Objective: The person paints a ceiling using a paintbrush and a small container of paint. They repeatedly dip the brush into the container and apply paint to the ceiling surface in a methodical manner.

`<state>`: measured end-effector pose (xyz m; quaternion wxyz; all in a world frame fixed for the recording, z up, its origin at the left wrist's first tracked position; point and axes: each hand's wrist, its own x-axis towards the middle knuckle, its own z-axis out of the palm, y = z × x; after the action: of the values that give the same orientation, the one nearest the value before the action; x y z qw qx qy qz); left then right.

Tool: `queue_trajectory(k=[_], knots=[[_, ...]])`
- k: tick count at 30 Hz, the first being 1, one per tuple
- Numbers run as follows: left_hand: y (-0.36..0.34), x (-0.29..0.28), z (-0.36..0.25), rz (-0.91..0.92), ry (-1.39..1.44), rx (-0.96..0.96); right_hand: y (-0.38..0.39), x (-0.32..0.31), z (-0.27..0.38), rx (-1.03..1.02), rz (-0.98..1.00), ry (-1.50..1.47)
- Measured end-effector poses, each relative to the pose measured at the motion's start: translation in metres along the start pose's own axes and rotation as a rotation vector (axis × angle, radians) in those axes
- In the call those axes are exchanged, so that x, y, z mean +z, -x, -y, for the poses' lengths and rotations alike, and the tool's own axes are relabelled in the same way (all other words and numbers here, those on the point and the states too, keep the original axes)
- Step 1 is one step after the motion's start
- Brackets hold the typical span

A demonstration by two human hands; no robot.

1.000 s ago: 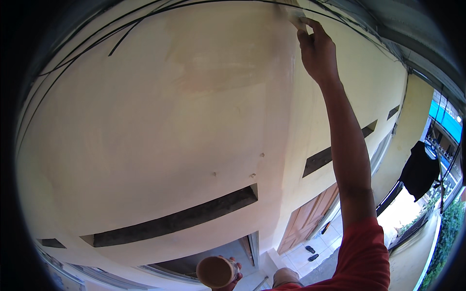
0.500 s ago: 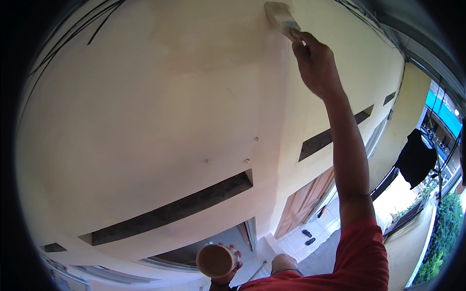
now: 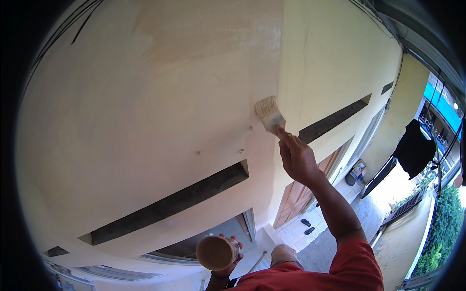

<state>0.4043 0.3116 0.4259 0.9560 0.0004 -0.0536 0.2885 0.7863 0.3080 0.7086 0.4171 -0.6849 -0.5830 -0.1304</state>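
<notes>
I log, from my remote post: one flat paintbrush (image 3: 268, 112), pale bristles uppermost, in front of the cream wall (image 3: 170, 111), contact not certain; right hand (image 3: 299, 157), fingers clamped on its handle. Item two: one round container (image 3: 213, 253), open-topped, beige within, at lower middle; left hand (image 3: 235, 262), fingers clamped around its side. Surroundings as I see them: one long dark slot (image 3: 170, 206) above the container, one brown panelled door (image 3: 296, 199), one pair of dark sandals (image 3: 306, 222) on pale floor tiles (image 3: 291, 235), one black cloth (image 3: 415, 148) hanging at right.
</notes>
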Motion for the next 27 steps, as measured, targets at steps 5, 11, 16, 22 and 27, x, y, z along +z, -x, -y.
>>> queue_trajectory(k=[5,11,16,22,27], knots=[[0.004,0.011,0.002,0.01,-0.014,0.016,0.039,-0.011,0.003,-0.1,-0.057,-0.16],[0.01,0.004,-0.002,0.026,-0.012,0.037,-0.08,-0.084,0.067,-0.236,-0.385,-0.234],[0.007,0.005,0.003,0.023,0.043,0.044,-0.174,-0.089,0.1,-0.283,-0.428,-0.216],[0.017,0.011,-0.003,0.088,0.012,0.069,-0.117,-0.03,0.094,-0.239,-0.309,-0.221],[0.023,-0.001,-0.014,0.085,-0.019,0.068,-0.052,0.018,0.059,-0.316,-0.276,-0.252]])
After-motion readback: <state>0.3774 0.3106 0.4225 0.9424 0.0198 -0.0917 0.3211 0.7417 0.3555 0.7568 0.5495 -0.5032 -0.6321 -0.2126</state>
